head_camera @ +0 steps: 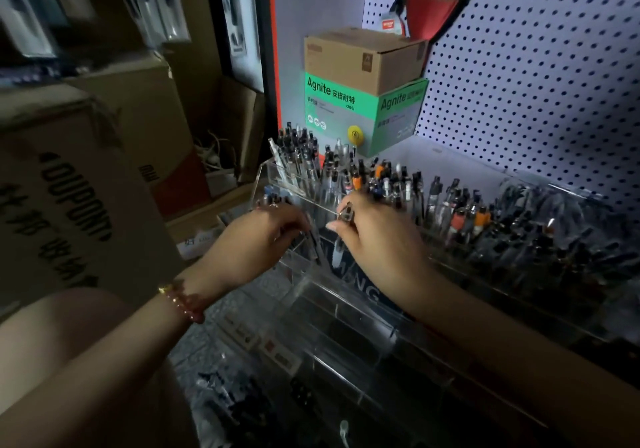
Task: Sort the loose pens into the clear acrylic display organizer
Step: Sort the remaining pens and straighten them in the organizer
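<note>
A clear acrylic organizer (263,174) with stepped compartments stands on the shelf, its upper rows packed with upright pens (391,181). My left hand (263,240) curls round a dark pen (313,240) over a front compartment at the organizer's left. My right hand (377,240) grips a clear pen (341,236), its clip end sticking up above my thumb, tip pointing down into a front compartment. The two hands are close together, a few centimetres apart.
A green Agnite box (332,108) with a brown carton (360,56) on top stands behind the organizer against a white pegboard (536,84). Large cardboard boxes (86,188) crowd the left. More pens (554,240) fill the organizer's right side. Lower trays in front are dark.
</note>
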The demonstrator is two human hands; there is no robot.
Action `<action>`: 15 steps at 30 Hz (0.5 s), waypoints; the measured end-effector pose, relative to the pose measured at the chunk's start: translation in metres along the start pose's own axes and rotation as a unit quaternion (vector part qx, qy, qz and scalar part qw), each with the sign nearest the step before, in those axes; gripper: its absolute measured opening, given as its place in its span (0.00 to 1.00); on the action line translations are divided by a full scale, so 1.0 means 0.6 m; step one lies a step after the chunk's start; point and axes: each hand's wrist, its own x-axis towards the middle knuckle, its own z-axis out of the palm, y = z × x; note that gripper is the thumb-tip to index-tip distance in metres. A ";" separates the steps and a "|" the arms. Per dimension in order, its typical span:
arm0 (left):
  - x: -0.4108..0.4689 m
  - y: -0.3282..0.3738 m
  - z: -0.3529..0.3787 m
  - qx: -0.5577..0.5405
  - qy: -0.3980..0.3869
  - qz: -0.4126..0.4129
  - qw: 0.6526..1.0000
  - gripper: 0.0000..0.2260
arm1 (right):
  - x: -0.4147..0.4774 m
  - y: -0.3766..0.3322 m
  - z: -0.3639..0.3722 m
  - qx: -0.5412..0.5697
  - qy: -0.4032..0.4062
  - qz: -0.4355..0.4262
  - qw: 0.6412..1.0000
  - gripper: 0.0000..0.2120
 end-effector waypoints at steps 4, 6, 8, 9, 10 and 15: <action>-0.001 -0.007 0.010 0.086 0.019 0.009 0.996 0.09 | 0.002 -0.007 0.030 -0.016 -0.042 -0.003 0.999 0.15; -0.004 -0.008 0.012 0.128 0.031 0.007 0.991 0.07 | 0.001 -0.006 0.045 0.001 -0.067 0.008 0.998 0.16; -0.009 -0.010 0.014 0.155 0.036 0.014 0.987 0.06 | 0.001 -0.004 0.059 0.017 -0.079 0.021 0.997 0.15; -0.010 -0.010 0.014 0.158 0.036 0.007 0.987 0.06 | 0.001 -0.003 0.067 0.020 -0.085 0.027 0.996 0.15; -0.011 -0.011 0.014 0.152 0.036 -0.011 0.988 0.06 | 0.000 -0.003 0.075 0.019 -0.090 0.030 0.995 0.14; -0.012 0.000 0.021 0.122 0.023 -0.078 0.989 0.15 | 0.000 -0.003 0.093 0.007 -0.084 0.049 0.995 0.14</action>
